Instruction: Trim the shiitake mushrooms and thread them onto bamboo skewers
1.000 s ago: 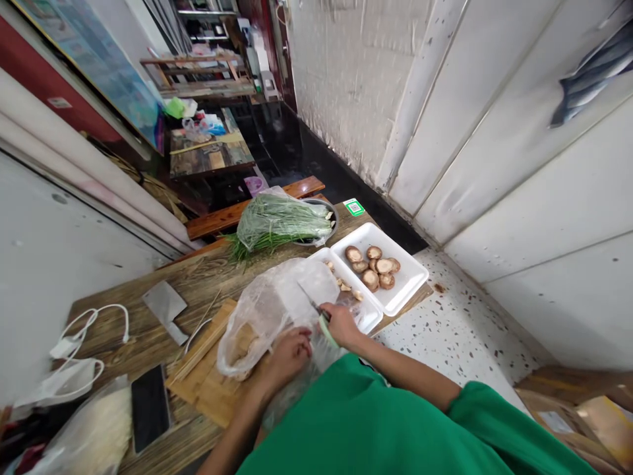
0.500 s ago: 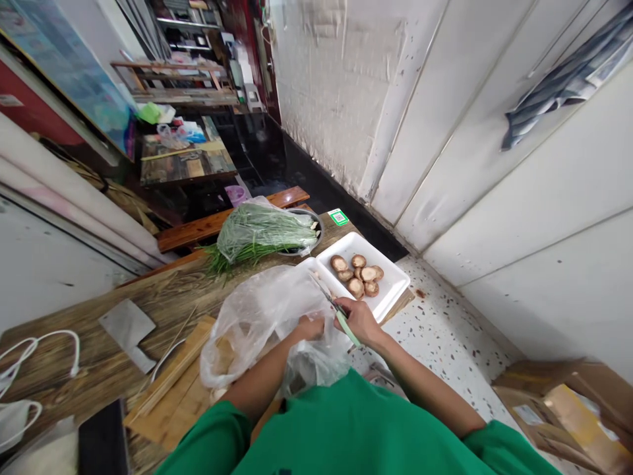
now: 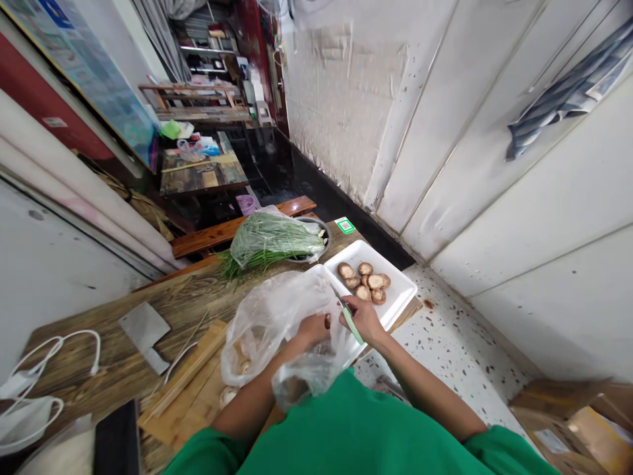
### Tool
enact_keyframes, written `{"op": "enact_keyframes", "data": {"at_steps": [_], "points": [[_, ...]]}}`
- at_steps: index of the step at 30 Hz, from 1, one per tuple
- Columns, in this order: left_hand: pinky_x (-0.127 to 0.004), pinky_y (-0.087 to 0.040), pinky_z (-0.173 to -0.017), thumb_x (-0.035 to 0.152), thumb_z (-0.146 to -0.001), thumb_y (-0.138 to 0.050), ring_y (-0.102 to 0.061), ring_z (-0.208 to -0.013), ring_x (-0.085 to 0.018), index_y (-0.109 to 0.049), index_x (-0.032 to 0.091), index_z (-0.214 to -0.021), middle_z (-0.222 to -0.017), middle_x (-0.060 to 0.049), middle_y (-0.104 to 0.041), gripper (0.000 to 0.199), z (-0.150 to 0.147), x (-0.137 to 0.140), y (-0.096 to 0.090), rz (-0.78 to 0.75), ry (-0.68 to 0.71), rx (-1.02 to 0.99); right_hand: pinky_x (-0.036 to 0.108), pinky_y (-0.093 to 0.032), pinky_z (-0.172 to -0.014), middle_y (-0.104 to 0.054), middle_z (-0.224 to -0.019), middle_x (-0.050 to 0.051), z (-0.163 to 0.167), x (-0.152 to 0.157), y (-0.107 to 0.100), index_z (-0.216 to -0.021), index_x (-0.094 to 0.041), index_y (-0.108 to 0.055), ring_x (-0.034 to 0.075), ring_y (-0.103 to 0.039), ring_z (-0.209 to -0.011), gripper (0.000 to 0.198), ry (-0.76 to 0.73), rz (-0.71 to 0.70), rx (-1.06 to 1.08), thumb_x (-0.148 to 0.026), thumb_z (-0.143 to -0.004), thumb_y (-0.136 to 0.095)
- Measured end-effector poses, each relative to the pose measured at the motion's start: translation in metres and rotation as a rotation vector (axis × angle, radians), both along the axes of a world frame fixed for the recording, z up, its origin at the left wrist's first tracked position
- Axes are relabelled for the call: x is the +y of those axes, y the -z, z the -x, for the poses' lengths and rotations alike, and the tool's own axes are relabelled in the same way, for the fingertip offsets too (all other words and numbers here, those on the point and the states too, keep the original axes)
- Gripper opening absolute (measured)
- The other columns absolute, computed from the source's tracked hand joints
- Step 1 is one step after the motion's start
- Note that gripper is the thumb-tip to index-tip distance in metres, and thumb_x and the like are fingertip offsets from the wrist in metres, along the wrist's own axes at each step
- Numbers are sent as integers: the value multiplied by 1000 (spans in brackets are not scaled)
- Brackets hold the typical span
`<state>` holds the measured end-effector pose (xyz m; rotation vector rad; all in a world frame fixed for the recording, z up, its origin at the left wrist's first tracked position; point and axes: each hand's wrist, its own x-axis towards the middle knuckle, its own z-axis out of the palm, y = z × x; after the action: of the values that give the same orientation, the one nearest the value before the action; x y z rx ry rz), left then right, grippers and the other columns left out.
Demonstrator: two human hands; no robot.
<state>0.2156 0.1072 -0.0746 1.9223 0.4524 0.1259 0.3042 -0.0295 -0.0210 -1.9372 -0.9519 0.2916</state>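
Observation:
My right hand (image 3: pixel 366 321) is closed around a small knife (image 3: pixel 352 324) with a pale green handle, its blade pointing away and to the left. Close beside it, my left hand (image 3: pixel 312 330) grips a mushroom (image 3: pixel 327 321), of which only a brown bit shows. A clear plastic bag (image 3: pixel 264 300) lies around that hand and wrist, with a few pale mushrooms (image 3: pixel 244 365) visible through it. Just beyond my right hand, several brown-capped mushrooms (image 3: pixel 376 282) sit in a white foam tray (image 3: pixel 403 289), some with cut stems facing up.
Bagged green chives (image 3: pixel 277 239) rest on a grey bowl (image 3: pixel 326 244) at the table's far side. To the left lie a cleaver (image 3: pixel 144 330), a wooden board (image 3: pixel 185 389), white cables (image 3: pixel 59 346) and a dark flat object (image 3: pixel 117 439). A cardboard box (image 3: pixel 568 415) stands on the floor at right.
My left hand has turned and come out further, so the mushroom in it now shows. The knife stays in my right hand. The whole view has shifted slightly.

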Motion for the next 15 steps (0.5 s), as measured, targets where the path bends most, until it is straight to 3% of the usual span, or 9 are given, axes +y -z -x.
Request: {"op": "enact_keyframes", "data": {"at_steps": [2, 5, 6, 8, 10, 11, 15], "points": [[-29, -40, -61, 25, -62, -63, -57, -65, -20, -61, 17, -70, -63, -2, -60, 12, 17, 10, -11, 35, 31, -10, 19, -35, -46, -50, -55, -4, -1, 4, 0, -90, -16, -65, 10, -43, -49, 32, 35, -28, 36, -21, -62, -52], [-29, -43, -66, 24, -55, -66, -58, -76, -21, -54, 18, -91, -82, -4, -63, 38, 55, 20, -35, 185, 74, -55, 19, -34, -42, -47, -53, -5, 2, 13, 4, -93, -15, -63, 9, -43, -43, 34, 73, -62, 174, -22, -62, -51], [-30, -44, -66, 26, -56, -66, -59, -78, -21, -51, 19, -97, -87, -5, -63, 44, 68, 20, -44, 303, 110, -82, 18, -34, -40, -47, -52, -6, 4, 17, 7, -94, -14, -62, 9, -42, -41, 35, 75, -68, 235, -22, -63, -50], [-33, -46, -70, 31, -59, -65, -59, -84, -23, -46, 22, -106, -95, -8, -60, 51, 89, 14, -60, 720, 156, -190, 18, -34, -38, -48, -51, -6, 12, 26, 17, -97, -13, -61, 8, -43, -38, 36, 39, -52, 345, -22, -64, -49], [-36, -46, -73, 33, -59, -64, -59, -89, -25, -45, 23, -109, -101, -9, -58, 54, 99, 4, -70, 1025, 103, -298, 18, -34, -38, -50, -51, -5, 25, 36, 32, -96, -13, -60, 9, -44, -38, 33, -57, -7, 372, -23, -67, -47], [-38, -46, -75, 35, -60, -64, -58, -90, -26, -46, 23, -109, -103, -10, -57, 53, 99, 0, -72, 1102, 46, -332, 18, -35, -40, -52, -53, -4, 32, 41, 41, -92, -14, -61, 9, -45, -41, 29, -110, 18, 356, -24, -68, -48], [-34, -47, -72, 30, -69, -59, -57, -88, -21, -52, 23, -103, -110, -8, -55, 36, 83, -5, -67, 1145, -162, -393, 19, -36, -49, -55, -56, -3, 63, 54, 75, -69, -16, -63, 10, -48, -51, 14, -219, 89, 260, -27, -68, -55]]}}
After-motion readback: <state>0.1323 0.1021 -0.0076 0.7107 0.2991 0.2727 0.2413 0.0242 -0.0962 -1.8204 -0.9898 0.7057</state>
